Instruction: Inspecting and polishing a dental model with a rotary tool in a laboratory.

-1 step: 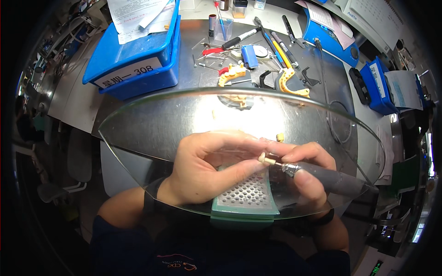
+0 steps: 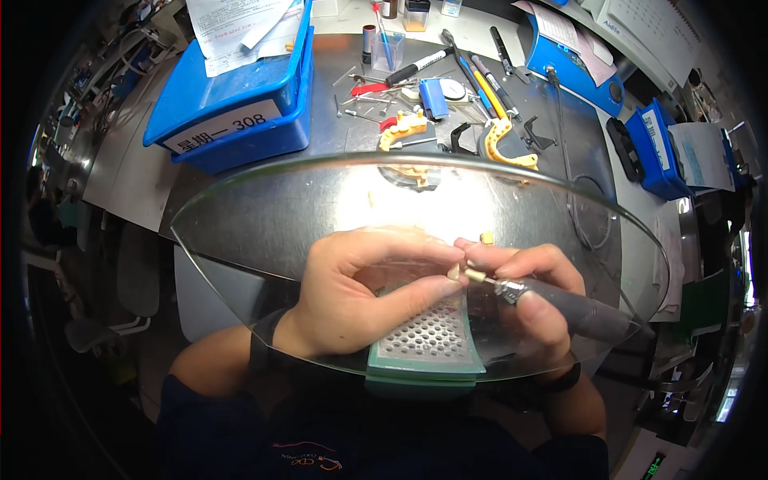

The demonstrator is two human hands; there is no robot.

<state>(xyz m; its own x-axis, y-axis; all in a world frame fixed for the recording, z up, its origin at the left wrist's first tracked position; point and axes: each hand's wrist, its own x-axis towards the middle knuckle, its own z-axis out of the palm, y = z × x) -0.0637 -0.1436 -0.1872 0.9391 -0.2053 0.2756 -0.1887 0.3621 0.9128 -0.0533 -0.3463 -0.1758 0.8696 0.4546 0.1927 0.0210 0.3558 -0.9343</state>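
Pinched between the thumb and fingertips of my left hand is a small cream-coloured dental crown. My right hand grips a dark rotary handpiece much like a pen, its metal collar pointing left. A pale cylindrical grinding bit on a thin shank sits just right of the crown; I cannot tell whether they touch. Both hands are behind a curved clear shield. Below them is a perforated metal grille in a green frame. A small yellowish block lies just beyond my right fingers.
Yellow dental models stand behind the shield's upper edge. Farther back lie pens, a black marker and scattered small tools. A blue bin with papers occupies the far left. At right are a cable, a blue box and another blue bin.
The handpiece and its bit have shifted slightly right, away from the crown. My right fingers have moved a little with it, while my left hand stays nearly still.
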